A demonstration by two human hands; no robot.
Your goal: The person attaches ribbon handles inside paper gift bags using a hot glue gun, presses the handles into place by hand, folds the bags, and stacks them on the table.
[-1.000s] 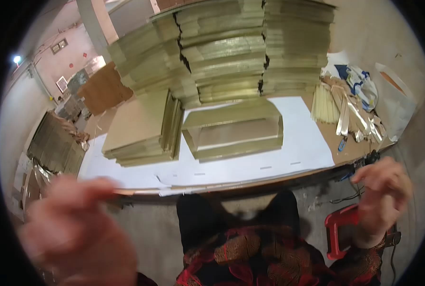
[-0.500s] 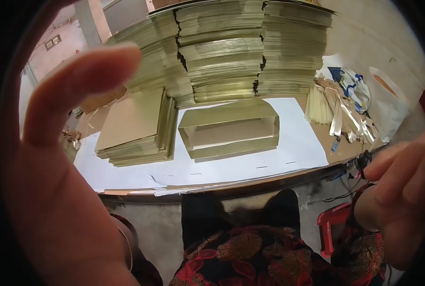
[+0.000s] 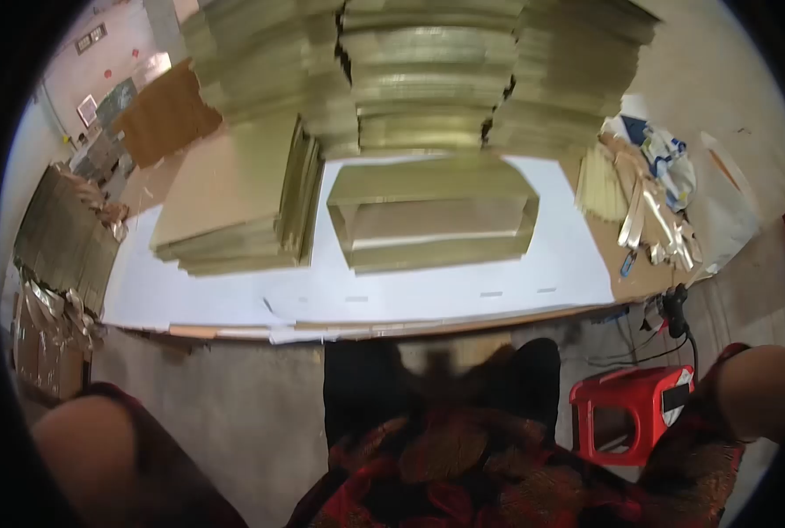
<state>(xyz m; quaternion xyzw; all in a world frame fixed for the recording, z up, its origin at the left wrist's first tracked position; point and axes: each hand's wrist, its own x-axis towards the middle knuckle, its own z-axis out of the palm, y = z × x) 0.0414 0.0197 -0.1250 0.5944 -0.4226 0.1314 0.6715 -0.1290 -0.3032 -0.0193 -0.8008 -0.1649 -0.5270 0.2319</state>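
Neither of my hands shows; only my left arm at the lower left and my right forearm at the right edge can be seen, both bent. On the white sheet covering the table stands an open gold box frame, its pale inside facing me. To its left lies a stack of flat gold-edged boards, brown on top. Behind them rise tall piles of flat gold pieces, blurred by motion. What my hands hold, if anything, is out of sight.
Pale strips and shiny gold scraps lie at the table's right end, near a white bag. Below stands a red stool near black cables. More stacked board stands at the left.
Both hands, raised near the camera before, have left the view, leaving the arms at the sides. The view has shifted, uncovering the stacks at the left. The box frame stays on the sheet.
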